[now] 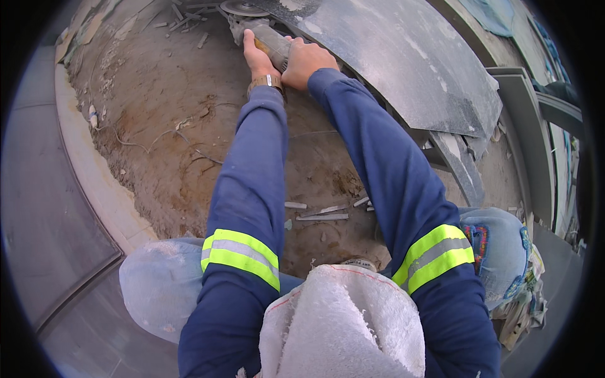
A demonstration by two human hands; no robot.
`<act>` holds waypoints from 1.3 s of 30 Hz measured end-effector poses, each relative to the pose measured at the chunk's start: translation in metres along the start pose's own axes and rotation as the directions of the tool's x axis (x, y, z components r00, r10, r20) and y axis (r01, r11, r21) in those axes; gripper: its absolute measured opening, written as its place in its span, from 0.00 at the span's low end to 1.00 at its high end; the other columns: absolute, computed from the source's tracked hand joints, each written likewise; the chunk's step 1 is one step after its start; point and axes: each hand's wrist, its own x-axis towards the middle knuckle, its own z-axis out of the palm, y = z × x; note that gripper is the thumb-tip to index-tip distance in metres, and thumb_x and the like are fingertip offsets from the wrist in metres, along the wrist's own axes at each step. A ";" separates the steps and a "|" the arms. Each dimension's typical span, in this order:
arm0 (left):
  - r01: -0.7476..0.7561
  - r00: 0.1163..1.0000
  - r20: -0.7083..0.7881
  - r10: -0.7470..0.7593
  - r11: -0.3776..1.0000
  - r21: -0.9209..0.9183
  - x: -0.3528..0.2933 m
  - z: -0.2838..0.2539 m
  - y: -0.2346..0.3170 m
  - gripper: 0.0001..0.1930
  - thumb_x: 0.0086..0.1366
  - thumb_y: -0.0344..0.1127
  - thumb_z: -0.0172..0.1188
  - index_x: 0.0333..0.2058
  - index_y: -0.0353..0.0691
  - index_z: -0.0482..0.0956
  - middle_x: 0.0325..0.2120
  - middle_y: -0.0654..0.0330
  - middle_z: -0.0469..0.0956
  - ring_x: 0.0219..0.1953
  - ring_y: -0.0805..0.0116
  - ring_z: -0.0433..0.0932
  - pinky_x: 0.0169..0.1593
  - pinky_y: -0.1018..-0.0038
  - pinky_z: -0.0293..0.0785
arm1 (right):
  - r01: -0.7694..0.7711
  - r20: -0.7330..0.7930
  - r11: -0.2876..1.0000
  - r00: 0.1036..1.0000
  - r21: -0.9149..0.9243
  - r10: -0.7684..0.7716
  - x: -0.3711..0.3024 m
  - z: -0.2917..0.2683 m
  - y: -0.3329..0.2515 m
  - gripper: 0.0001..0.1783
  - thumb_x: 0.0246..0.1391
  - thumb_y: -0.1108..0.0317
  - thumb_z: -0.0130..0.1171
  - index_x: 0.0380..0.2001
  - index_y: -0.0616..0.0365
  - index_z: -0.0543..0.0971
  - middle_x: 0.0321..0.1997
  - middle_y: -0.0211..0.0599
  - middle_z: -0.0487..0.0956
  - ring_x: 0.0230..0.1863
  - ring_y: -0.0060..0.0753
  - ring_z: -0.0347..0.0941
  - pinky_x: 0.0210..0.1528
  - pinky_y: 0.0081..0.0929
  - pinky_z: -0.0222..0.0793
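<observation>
Both arms stretched out front, left hand (258, 60) and right hand (305, 60) gripping the angle grinder (261, 34) (disc at the curved stone slab (409, 69) edge).

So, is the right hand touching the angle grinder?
Touching: in the head view the right hand wraps around the body of the angle grinder, with no gap visible.

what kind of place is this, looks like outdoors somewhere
Most likely an outdoor paving or stone-laying site. Both hands, left hand and right hand, grip a dusty angle grinder at the edge of a large curved grey stone slab, over bare brown dirt strewn with stone offcuts.
</observation>
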 end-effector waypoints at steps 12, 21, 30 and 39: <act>-0.029 0.998 -0.048 0.035 0.991 0.132 -0.012 0.011 0.002 0.33 0.66 0.64 0.48 0.52 0.36 0.73 0.47 0.48 0.78 0.48 0.49 0.79 0.53 0.54 0.74 | 0.005 -0.006 1.000 1.000 0.005 -0.005 0.000 0.001 0.008 0.47 0.41 0.48 0.70 0.63 0.59 0.69 0.55 0.44 0.80 0.56 0.44 0.78 0.58 0.35 0.75; 0.041 0.998 0.046 -0.038 0.997 -0.061 -0.017 0.000 -0.006 0.30 0.66 0.66 0.52 0.42 0.40 0.74 0.36 0.52 0.79 0.34 0.53 0.80 0.40 0.58 0.79 | 0.036 -0.006 0.999 0.999 0.012 -0.036 -0.011 -0.002 0.007 0.46 0.43 0.48 0.69 0.61 0.64 0.68 0.51 0.55 0.81 0.54 0.53 0.78 0.58 0.41 0.74; 0.052 0.998 -0.016 -0.053 0.997 -0.065 -0.040 0.014 -0.005 0.32 0.66 0.68 0.50 0.42 0.38 0.73 0.33 0.49 0.78 0.32 0.53 0.79 0.38 0.58 0.79 | 0.014 0.020 1.000 1.000 0.018 -0.015 -0.020 -0.002 0.015 0.41 0.44 0.52 0.68 0.57 0.67 0.70 0.50 0.59 0.81 0.54 0.55 0.78 0.58 0.43 0.73; 0.071 0.997 -0.007 -0.072 0.995 -0.070 -0.045 0.012 -0.010 0.33 0.65 0.68 0.50 0.43 0.37 0.73 0.33 0.49 0.78 0.31 0.53 0.79 0.38 0.60 0.79 | 0.020 0.006 1.000 1.000 0.021 -0.020 -0.027 -0.001 0.020 0.40 0.44 0.52 0.68 0.56 0.67 0.70 0.49 0.58 0.81 0.52 0.55 0.79 0.57 0.41 0.75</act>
